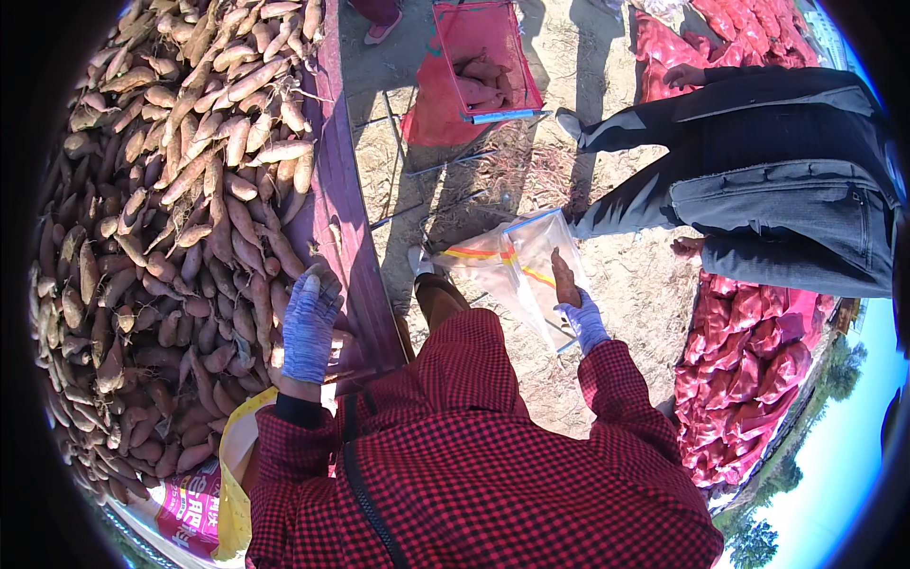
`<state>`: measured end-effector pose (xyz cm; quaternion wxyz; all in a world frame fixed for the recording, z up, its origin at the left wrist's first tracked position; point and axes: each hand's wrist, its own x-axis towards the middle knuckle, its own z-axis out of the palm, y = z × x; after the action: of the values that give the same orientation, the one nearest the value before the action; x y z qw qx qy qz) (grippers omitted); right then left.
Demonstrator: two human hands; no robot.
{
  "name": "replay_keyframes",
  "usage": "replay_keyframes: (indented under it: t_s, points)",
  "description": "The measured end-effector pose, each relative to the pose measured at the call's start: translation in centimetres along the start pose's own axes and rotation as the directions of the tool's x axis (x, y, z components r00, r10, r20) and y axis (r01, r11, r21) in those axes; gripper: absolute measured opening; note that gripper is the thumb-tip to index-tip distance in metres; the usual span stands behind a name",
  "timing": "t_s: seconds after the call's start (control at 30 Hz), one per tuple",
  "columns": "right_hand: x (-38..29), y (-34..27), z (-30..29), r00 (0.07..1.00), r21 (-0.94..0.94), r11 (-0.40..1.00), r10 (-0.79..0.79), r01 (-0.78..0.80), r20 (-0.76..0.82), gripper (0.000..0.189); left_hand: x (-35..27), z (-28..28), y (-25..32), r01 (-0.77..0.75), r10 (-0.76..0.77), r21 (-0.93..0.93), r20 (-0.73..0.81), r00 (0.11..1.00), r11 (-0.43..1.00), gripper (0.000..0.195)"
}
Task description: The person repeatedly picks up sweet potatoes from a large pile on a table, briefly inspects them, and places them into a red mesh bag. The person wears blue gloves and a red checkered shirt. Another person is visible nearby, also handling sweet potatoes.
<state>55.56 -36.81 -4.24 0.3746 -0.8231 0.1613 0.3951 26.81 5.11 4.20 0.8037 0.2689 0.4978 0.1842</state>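
Note:
My right hand [584, 323], in a blue-white knit glove, grips a long brown sweet potato [565, 279] by its lower end. That root is over the mouth of a clear plastic bag [508, 284] with red and yellow stripes, spread on a blue-edged frame. To the left, my left hand [311, 326], gloved alike, is back-up at the near right edge of a big sweet potato heap [192, 235]. Its fingertips are partly hidden, and whether it holds anything cannot be made out.
A maroon metal ledge [348, 192] borders the heap. Beyond stands a red mesh bag [490, 39] on a frame, holding several sweet potatoes. A person in dark clothes [768, 171] stands at right, among filled red mesh sacks [746, 370]. A printed woven sack [238, 469] is at lower left.

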Motion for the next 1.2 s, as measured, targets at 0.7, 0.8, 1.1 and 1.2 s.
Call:
replay_keyframes:
  t_s: [0.7,0.8,1.1,1.2]
  points:
    - [-8.7,-18.7,39.2,0.426,-0.109,0.542,-0.503,0.833,0.752,0.045,-3.7,-12.7,0.1,-0.192,0.711,0.885,-0.194,0.676,0.424,0.035]
    - [-12.2,-20.1,46.0,0.623,-0.495,0.388,-0.36,0.777,0.695,0.083,-1.7,-12.9,2.4,-0.034,0.659,0.968,-0.144,0.738,0.249,0.049]
    - [-10.0,-17.6,46.5,0.56,-0.024,0.892,-0.263,0.452,0.786,0.065,0.6,-14.8,1.8,0.009,0.435,0.814,-0.32,0.842,0.581,0.052]
    - [-13.8,-18.1,41.2,0.362,-0.025,0.992,-0.022,0.125,0.932,0.063,-3.0,-17.1,-0.7,-0.138,0.043,-0.307,-0.299,0.953,0.942,0.04]
